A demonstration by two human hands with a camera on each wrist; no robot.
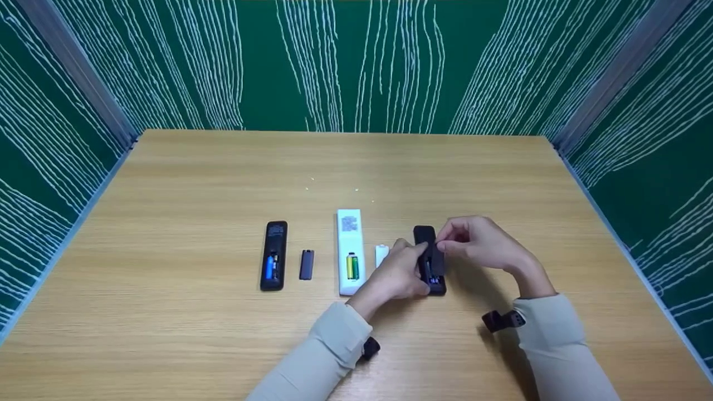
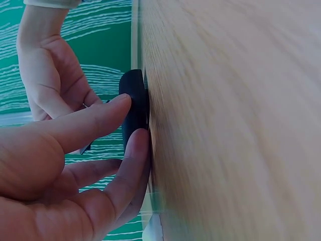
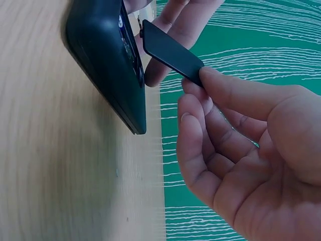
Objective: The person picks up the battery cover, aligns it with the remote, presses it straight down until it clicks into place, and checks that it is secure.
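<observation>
On the right of the row, a black remote control (image 1: 424,234) lies back side up with its battery compartment exposed. Small bright shapes show in the compartment's near end, too small to tell apart. My left hand (image 1: 396,272) grips this remote from the left, thumb and fingers at its sides. Between thumb and fingertips my right hand (image 1: 483,243) pinches a thin black battery cover (image 3: 173,52). The right wrist view shows the cover tilted over the remote (image 3: 100,55), one end near the compartment; whether they touch, I cannot tell.
A white remote (image 1: 350,239) with two batteries (image 1: 352,267) in its open compartment lies left of my hand, beside a partly hidden white cover (image 1: 381,254). Farther left are another black remote (image 1: 274,239) and its dark cover (image 1: 306,264). Small white specks dot the table (image 1: 223,345).
</observation>
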